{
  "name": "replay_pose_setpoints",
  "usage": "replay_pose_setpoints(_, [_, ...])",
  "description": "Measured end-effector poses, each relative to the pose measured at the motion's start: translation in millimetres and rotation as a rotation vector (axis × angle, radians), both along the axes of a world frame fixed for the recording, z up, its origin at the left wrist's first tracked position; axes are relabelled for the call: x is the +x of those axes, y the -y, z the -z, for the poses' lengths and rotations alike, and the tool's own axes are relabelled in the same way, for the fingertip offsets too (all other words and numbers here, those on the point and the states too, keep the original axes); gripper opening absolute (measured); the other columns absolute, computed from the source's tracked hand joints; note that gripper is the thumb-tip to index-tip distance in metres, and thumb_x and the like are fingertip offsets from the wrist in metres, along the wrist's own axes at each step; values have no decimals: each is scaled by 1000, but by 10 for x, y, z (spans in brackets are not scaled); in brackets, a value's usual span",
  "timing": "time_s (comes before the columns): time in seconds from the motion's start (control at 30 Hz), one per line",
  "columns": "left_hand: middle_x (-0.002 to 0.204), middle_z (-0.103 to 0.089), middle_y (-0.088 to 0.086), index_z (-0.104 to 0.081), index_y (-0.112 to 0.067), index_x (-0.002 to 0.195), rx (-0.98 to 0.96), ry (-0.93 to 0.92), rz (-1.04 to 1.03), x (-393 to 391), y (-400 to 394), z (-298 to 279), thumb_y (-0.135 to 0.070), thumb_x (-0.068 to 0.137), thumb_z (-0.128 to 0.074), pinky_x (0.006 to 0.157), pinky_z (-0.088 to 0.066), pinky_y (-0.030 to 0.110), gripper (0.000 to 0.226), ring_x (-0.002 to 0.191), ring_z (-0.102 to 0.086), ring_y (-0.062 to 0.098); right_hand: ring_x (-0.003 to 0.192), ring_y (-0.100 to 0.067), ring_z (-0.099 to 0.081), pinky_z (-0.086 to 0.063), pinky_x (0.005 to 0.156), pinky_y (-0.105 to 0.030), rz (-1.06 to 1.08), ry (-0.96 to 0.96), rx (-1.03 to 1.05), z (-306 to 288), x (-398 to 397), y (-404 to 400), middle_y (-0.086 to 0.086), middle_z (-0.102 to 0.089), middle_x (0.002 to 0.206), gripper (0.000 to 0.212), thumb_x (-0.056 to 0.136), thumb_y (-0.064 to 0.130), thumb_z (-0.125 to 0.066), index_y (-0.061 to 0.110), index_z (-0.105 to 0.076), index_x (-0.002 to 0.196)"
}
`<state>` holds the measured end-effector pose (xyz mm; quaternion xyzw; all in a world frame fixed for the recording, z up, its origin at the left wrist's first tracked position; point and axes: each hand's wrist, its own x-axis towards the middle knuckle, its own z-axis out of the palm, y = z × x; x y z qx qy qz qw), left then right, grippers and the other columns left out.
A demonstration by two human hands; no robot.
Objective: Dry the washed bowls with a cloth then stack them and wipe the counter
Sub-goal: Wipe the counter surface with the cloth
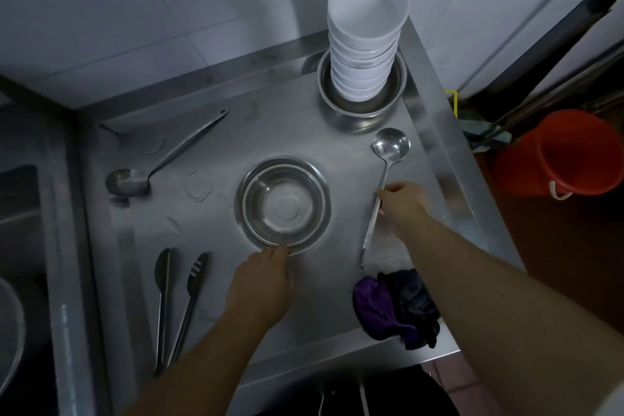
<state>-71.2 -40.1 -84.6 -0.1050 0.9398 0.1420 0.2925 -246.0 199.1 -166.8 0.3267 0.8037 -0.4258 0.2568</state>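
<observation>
Nearest the person, a crumpled purple and black cloth (396,309) lies on the steel surface (236,132) under the right forearm, just behind the right hand (403,204). To the left of the left hand (261,284) a pair of metal tongs (179,307) lies flat. The left hand's fingers curl onto the near rim of a steel bowl (283,204) that sits upright between the two hands. The right hand pinches the handle of a steel ladle (381,186) about midway; the ladle's cup points away and its end reaches back almost to the cloth. Farther left of the left hand a second ladle (158,159) lies with its cup towards the person, among patches of water. Beyond the right hand, at the far corner, a tall stack of white bowls (366,40) stands inside another steel bowl (363,108). Off the surface to the right of the right hand, an orange bucket (557,152) stands on the floor
</observation>
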Motion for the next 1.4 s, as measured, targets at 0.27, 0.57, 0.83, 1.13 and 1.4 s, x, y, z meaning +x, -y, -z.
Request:
replay_pose_setpoints(0.27, [125,-66,3,-56,-22,140,-1,7,-28,166,336,12,-29,103,-47,93,-51,40,39,111,-63,26,105,-33,-70,-45,77,-29,-188,-35,272,-231,3,151,-10,-74,104,19,96,28,-72,13,-74,107])
replay_pose_setpoints(0.57, [129,-66,2,-57,-23,140,2,-82,-155,213,1124,-75,-30,103,-49,98,-52,39,39,115,-63,23,105,-37,-65,-52,86,-41,-773,-213,319,-466,74,1215,-14,-67,118,17,99,25,-59,17,-62,114])
replay_pose_setpoints(0.83, [132,-64,3,-58,-23,141,-119,-126,-288,319,2008,-106,-32,103,-50,95,-51,39,40,117,-62,27,121,-38,-58,-51,95,-44,-1422,-430,276,-580,-7,2958,-17,-62,126,27,101,16,-55,8,-60,127])
replay_pose_setpoints(1.13, [141,-59,3,-54,-22,143,-125,-179,-387,275,2558,-2,-33,105,-48,100,-45,43,41,125,-55,27,124,-34,-55,-48,101,-46,-1664,-677,448,-504,-365,4230,-13,-62,132,33,104,14,-50,10,-61,134])
replay_pose_setpoints(1.4, [137,-61,2,-55,-23,140,-106,-175,-359,337,2715,118,-33,102,-51,98,-46,43,40,123,-57,26,127,-39,-54,-42,107,-51,-1832,-596,644,-336,-524,4471,-17,-60,137,40,104,12,-39,11,-59,138])
